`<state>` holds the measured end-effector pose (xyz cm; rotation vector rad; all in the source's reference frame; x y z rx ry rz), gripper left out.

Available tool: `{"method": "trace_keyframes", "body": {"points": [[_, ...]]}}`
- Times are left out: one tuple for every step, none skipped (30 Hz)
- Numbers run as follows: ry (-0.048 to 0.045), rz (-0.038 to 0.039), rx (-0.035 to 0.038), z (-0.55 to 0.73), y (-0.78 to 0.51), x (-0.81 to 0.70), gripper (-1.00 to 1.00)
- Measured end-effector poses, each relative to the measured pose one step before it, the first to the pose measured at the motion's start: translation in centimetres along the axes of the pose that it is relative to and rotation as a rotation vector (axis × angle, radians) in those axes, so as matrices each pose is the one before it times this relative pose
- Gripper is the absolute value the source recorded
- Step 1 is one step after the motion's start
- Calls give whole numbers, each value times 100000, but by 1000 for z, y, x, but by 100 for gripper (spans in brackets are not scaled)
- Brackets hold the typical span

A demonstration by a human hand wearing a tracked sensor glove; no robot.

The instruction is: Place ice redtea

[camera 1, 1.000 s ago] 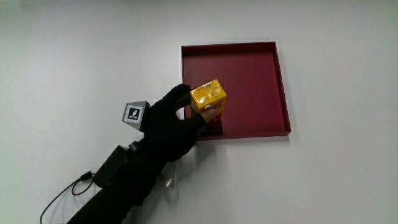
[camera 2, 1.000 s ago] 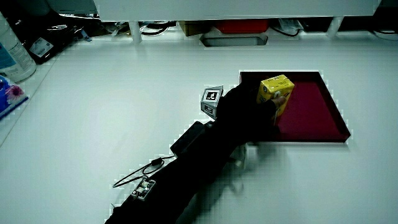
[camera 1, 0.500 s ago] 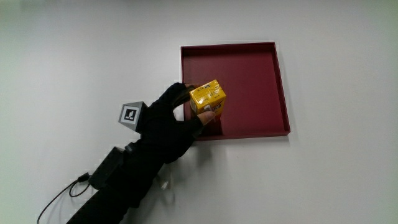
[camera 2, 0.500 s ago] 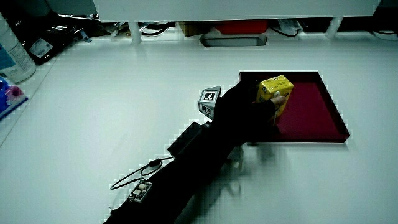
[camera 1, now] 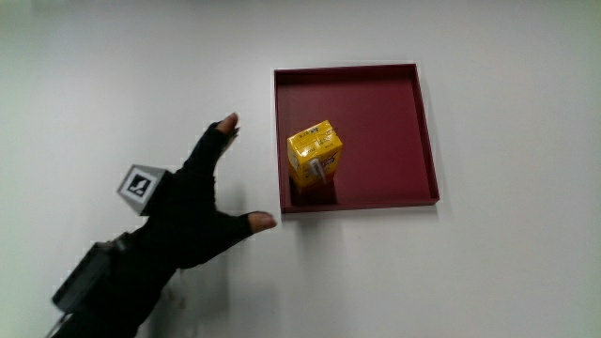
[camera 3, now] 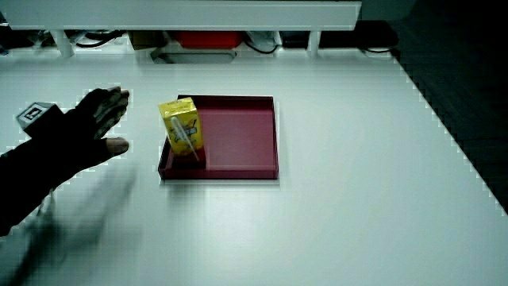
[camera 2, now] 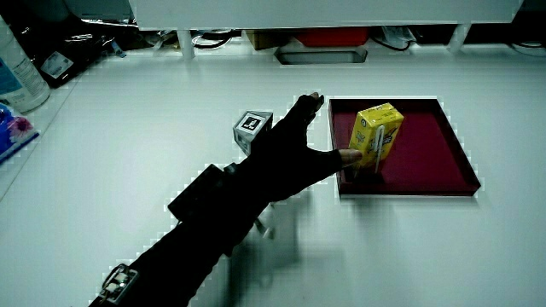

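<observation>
The yellow rectangular ice red tea carton [camera 1: 314, 157] stands upright in the shallow dark-red square tray [camera 1: 418, 131] on the white desk [camera 1: 507, 263], near the tray's rim closest to the person. The black-gloved hand [camera 1: 192, 211] hovers over bare desk just beside the tray, fingers [camera 1: 214, 141] spread and released, grasping nothing. The placing looks done. A side view shows the straw on the carton's face [camera 3: 185, 131].

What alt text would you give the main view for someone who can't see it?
A yellow drink carton stands upright inside a dark red tray, near the tray's corner closest to the hand. The black-gloved hand is over the white table beside the tray, fingers spread and holding nothing.
</observation>
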<state>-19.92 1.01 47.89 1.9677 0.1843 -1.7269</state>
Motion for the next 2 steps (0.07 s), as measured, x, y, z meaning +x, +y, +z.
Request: {"method": "trace_keyframes", "body": {"points": [[624, -22, -359, 404, -474, 69, -100], [624, -22, -359, 402, -475, 67, -100]]}}
